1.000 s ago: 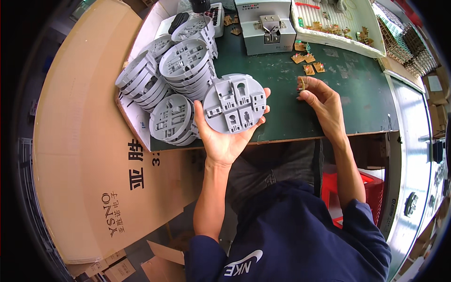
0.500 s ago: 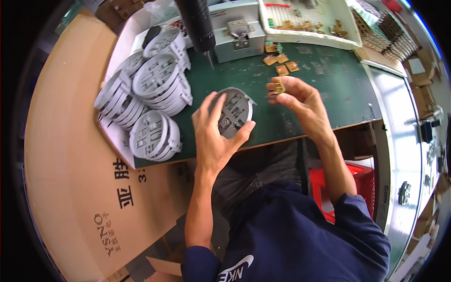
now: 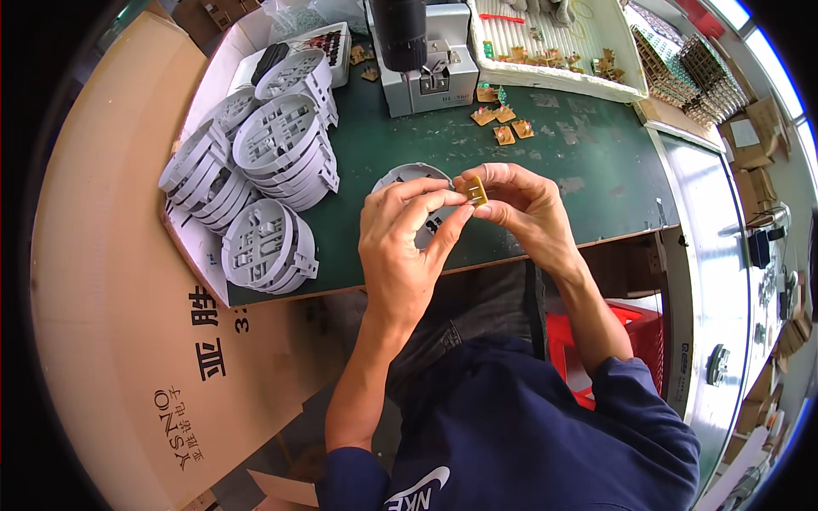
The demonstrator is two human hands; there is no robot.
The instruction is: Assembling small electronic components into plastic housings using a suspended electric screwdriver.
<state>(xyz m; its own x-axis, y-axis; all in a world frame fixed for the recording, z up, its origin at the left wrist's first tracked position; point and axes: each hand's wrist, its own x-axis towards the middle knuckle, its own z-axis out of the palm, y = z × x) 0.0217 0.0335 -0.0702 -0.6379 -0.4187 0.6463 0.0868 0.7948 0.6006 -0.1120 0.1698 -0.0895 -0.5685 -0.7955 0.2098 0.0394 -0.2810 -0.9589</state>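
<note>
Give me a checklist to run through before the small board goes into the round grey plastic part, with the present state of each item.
1. Small yellow-brown board pinched in the right hand: ok, held at the fingertips.
2. Round grey plastic part supported by the left hand: ok, held above the green mat.
3. Board lined up with its seat in the part: cannot tell, fingers hide the spot.
4. Board's orientation: cannot tell, too small.
5. More boards within reach: ok, several loose boards lie on the mat.
6. More grey parts at hand: ok, stacked grey parts stand to the left.
</note>
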